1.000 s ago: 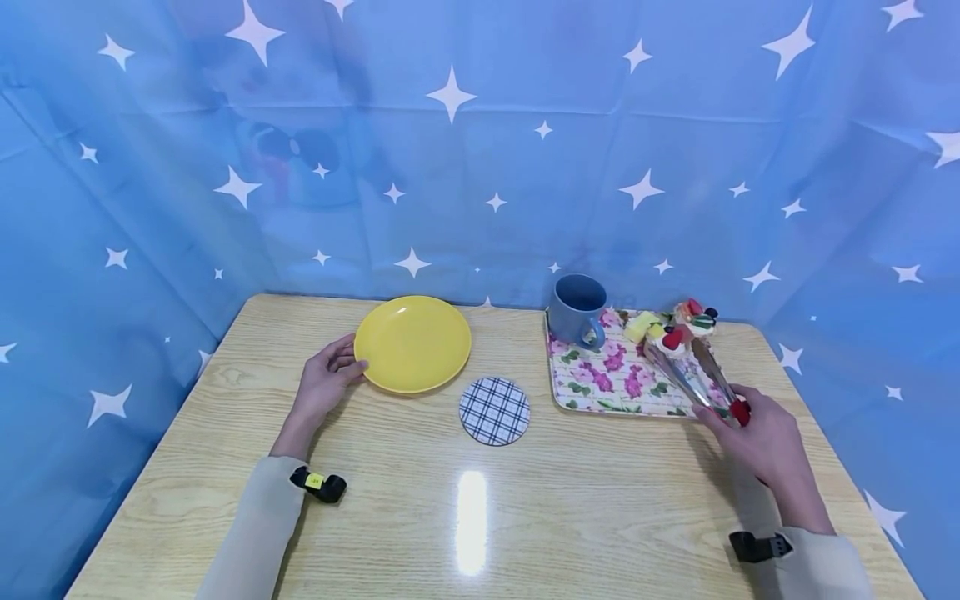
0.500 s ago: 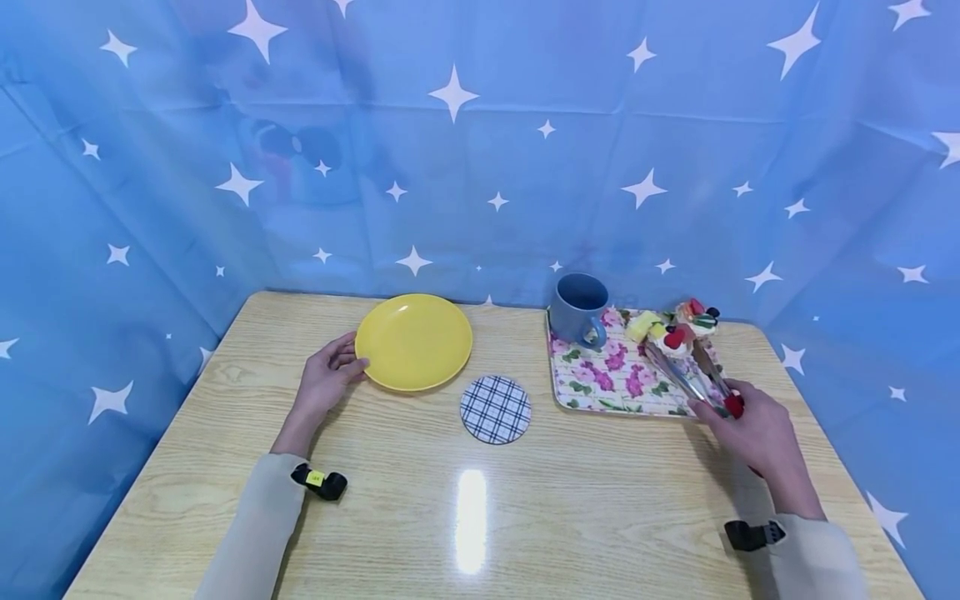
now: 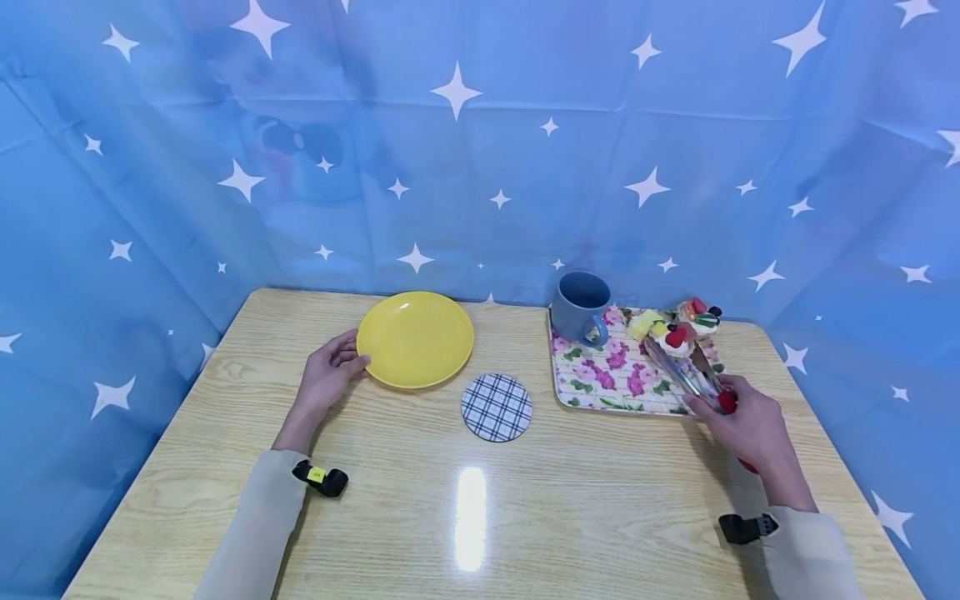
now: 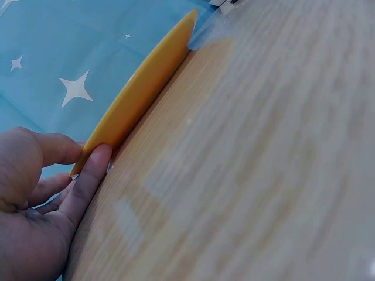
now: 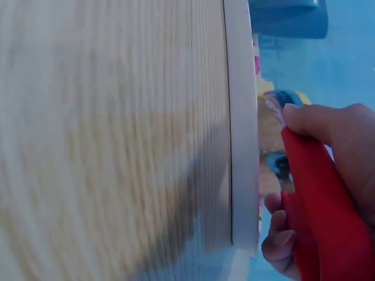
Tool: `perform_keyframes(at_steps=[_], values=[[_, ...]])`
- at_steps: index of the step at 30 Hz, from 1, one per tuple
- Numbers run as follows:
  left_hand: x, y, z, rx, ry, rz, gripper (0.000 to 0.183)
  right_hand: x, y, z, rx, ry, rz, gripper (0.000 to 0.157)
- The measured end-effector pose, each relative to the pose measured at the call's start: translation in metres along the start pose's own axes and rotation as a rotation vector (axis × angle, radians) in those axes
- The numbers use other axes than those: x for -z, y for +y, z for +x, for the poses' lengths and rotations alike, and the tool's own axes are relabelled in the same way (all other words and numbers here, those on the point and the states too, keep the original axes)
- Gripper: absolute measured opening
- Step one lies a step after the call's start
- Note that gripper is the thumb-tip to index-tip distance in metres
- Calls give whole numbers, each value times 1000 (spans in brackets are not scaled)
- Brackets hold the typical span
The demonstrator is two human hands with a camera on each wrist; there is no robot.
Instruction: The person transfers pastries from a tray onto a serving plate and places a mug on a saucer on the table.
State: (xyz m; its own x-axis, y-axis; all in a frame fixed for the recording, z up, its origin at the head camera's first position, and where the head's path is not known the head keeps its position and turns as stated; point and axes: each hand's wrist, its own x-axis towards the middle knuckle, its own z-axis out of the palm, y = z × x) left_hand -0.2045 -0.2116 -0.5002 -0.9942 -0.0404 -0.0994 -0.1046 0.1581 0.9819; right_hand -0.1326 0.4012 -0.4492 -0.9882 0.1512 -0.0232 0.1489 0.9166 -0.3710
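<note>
My left hand (image 3: 326, 375) pinches the near left rim of a round yellow plate (image 3: 415, 340), thumb on one side and fingers on the other in the left wrist view. My right hand (image 3: 753, 425) grips red-handled metal tongs (image 5: 322, 193) at the tray's front right. The tongs' metal arms reach over the tray to a fruit-topped cream pastry (image 3: 673, 337) with a red heart-shaped piece on it. Their tips stand right at its near side, partly hidden by it. A second fruit-topped pastry (image 3: 700, 318) sits just behind.
A flowered rectangular tray (image 3: 600, 400) lies at the back right of the wooden table (image 3: 375, 517). On its left end stands a blue mug (image 3: 577, 308), handle towards the right front. A round checked coaster (image 3: 497, 407) lies between plate and tray. A starry blue curtain (image 3: 480, 150) hangs behind.
My right hand has shifted slightly left and squeezed the tongs, so their arms are closer together at the pastry. The left hand stays at the plate's rim.
</note>
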Motion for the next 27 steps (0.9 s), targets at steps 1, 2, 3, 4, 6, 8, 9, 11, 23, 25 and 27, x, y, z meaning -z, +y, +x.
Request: perform_keyframes(at_steps=[1,2,3,4,6,8,9,11,23,25,27], values=[[0,0,0,-1,-1,0,64,0,0,0,4,5,1,92],[-1,0,0,-1,-2,1,64,0,0,-1,8,11,1,92],[-1,0,0,1,-1,3,64,-1,0,-2,14,16,2,90],[-1,1,0,3,-1,2,64,-1,0,-2,18,21,5,89],[0,0,-1,6,0,3,64,-3,0,-3,24,30,10,87],[0,0,-1,9,4,2,64,-4,-1,-4,24,35,14,87],[1,0,-1,9,4,2,64,-4,-1,-4,25,38,13,86],[0,0,0,8,3,2,64,-5,-1,-5,23,44,9,87],[0,0,1,0,-13,-3,64,-4,-2,-9,-16,28,12,89],[0,0,0,-1,-11,-6,64,-3,-4,-10,-20,32,14,89],[0,1,0,-2,-10,-6,64,-1,-6,-12,-21,35,17,89]])
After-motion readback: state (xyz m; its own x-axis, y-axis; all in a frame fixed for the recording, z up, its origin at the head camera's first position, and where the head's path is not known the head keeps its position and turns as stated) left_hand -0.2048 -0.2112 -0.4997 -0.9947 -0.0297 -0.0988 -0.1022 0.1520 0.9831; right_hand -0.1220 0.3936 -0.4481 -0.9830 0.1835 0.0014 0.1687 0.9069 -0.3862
